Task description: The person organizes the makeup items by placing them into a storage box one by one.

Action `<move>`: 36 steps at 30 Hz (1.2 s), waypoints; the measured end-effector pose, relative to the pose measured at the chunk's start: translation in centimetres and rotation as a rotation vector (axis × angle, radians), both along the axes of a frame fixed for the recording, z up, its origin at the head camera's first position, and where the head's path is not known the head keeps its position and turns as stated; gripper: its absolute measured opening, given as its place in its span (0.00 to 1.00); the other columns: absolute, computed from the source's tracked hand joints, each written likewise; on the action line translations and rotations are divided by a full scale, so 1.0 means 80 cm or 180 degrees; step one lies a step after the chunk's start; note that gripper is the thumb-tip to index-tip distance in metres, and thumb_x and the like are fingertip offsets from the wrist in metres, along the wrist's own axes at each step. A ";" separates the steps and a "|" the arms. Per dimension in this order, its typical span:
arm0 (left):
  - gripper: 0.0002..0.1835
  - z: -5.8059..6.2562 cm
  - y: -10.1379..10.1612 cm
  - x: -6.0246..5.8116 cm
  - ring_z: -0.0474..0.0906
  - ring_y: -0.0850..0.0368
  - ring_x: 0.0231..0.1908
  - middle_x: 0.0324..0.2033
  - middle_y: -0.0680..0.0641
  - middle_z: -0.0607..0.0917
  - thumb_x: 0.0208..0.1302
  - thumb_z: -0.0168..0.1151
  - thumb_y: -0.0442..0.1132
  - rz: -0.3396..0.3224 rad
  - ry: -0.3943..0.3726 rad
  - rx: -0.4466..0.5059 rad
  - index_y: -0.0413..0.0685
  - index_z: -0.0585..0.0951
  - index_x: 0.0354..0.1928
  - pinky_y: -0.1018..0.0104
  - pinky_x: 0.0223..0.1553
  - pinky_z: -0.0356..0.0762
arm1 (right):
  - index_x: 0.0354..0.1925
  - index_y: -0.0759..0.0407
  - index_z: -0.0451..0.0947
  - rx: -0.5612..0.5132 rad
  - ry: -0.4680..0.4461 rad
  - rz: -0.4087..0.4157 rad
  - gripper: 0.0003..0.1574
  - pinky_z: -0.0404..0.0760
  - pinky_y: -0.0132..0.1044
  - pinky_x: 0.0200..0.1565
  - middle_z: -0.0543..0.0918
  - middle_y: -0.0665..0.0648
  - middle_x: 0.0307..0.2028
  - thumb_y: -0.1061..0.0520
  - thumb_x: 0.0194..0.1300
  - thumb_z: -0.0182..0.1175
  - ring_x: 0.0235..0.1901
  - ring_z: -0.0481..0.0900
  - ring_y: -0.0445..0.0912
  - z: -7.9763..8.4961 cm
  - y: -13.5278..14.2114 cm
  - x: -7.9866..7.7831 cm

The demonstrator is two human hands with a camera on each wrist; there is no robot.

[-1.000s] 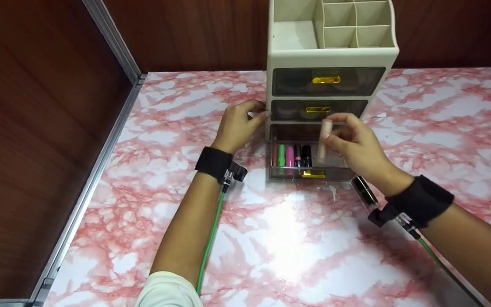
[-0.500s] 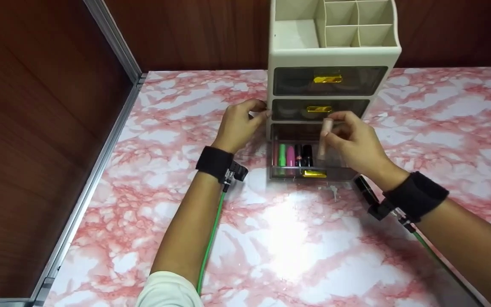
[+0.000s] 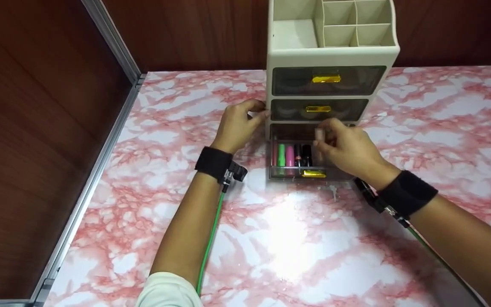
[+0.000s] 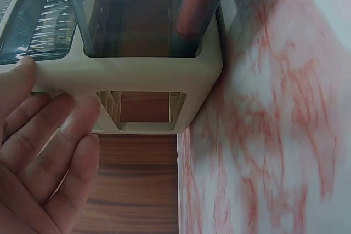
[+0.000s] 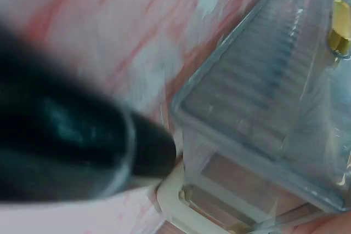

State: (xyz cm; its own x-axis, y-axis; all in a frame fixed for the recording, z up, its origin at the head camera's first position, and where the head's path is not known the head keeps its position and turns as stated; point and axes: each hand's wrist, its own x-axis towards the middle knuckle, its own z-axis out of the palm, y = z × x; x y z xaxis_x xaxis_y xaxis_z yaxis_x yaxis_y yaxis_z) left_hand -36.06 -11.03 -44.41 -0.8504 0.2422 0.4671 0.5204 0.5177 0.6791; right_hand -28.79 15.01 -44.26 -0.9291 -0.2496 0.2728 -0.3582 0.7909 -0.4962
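Observation:
My right hand (image 3: 350,149) pinches a pale pink cosmetic tube (image 3: 320,135) over the right part of the pulled-out bottom drawer (image 3: 286,174); the tube's lower end is hard to make out. Inside that clear drawer lie a reddish tube (image 3: 275,154), a green tube (image 3: 281,154), a pink tube (image 3: 290,155) and black tubes (image 3: 307,155), side by side. With fairly straight fingers, my left hand (image 3: 237,125) touches the left side of the cream drawer organizer (image 3: 335,57). In the left wrist view its thumb rests on the front frame, the other fingers along the side wall.
A black tube (image 3: 362,186) lies on the marbled table (image 3: 228,238) under my right wrist, close to the drawer's right corner; it looms large in the right wrist view. Two upper drawers are closed. Brown panels (image 3: 203,34) border the back and left.
My right hand has moved down and slightly left with the pale pink tube, lower into the drawer. The left hand has stayed at the organizer's side.

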 end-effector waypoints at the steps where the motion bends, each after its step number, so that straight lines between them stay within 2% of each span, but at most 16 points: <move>1: 0.11 0.000 0.000 0.000 0.76 0.64 0.31 0.31 0.58 0.82 0.55 0.61 0.49 0.0003 0.0005 -0.0006 0.52 0.82 0.36 0.62 0.36 0.75 | 0.49 0.52 0.69 0.0105 0.0037 0.0014 0.23 0.72 0.41 0.28 0.79 0.50 0.26 0.47 0.56 0.60 0.24 0.76 0.46 0.000 0.000 0.000; 7: 0.09 0.001 0.001 0.001 0.75 0.69 0.30 0.30 0.60 0.82 0.56 0.61 0.48 0.0040 0.0041 -0.0057 0.54 0.82 0.36 0.75 0.32 0.71 | 0.43 0.53 0.70 0.0485 0.0000 0.0140 0.17 0.71 0.43 0.26 0.75 0.53 0.22 0.50 0.56 0.59 0.20 0.72 0.49 0.001 -0.006 -0.004; 10: 0.10 0.001 0.001 0.002 0.75 0.70 0.29 0.31 0.61 0.81 0.56 0.61 0.49 0.0039 0.0013 -0.0066 0.54 0.81 0.36 0.75 0.31 0.71 | 0.39 0.54 0.70 0.0604 -0.0032 0.0163 0.13 0.71 0.44 0.26 0.74 0.53 0.21 0.51 0.57 0.58 0.19 0.71 0.49 0.000 -0.008 -0.006; 16: 0.11 0.001 0.000 0.001 0.77 0.65 0.29 0.31 0.61 0.82 0.55 0.60 0.52 0.0012 -0.0038 -0.0057 0.55 0.81 0.36 0.73 0.31 0.72 | 0.34 0.54 0.71 0.0822 -0.0009 0.0155 0.10 0.72 0.46 0.25 0.73 0.53 0.19 0.51 0.56 0.58 0.17 0.70 0.50 -0.002 -0.010 -0.009; 20: 0.11 0.001 0.000 0.001 0.76 0.66 0.29 0.31 0.60 0.82 0.55 0.61 0.51 0.0034 -0.0023 -0.0071 0.55 0.82 0.36 0.74 0.32 0.72 | 0.30 0.52 0.71 0.0977 -0.0197 0.0154 0.08 0.73 0.47 0.27 0.74 0.53 0.19 0.51 0.54 0.58 0.20 0.72 0.51 0.000 -0.013 -0.010; 28: 0.11 0.000 -0.001 0.002 0.75 0.69 0.29 0.31 0.60 0.81 0.56 0.61 0.50 0.0102 0.0004 -0.0109 0.54 0.81 0.36 0.75 0.32 0.71 | 0.33 0.54 0.73 0.1272 -0.0553 0.0324 0.07 0.73 0.53 0.35 0.78 0.58 0.25 0.54 0.56 0.55 0.31 0.77 0.58 0.003 -0.020 -0.015; 36: 0.11 0.001 0.000 0.001 0.77 0.62 0.29 0.31 0.60 0.82 0.55 0.61 0.50 0.0053 -0.0031 -0.0054 0.54 0.82 0.36 0.73 0.32 0.72 | 0.29 0.55 0.72 0.1373 -0.0721 0.0262 0.05 0.73 0.54 0.36 0.78 0.61 0.28 0.55 0.57 0.52 0.33 0.77 0.58 0.005 -0.022 -0.017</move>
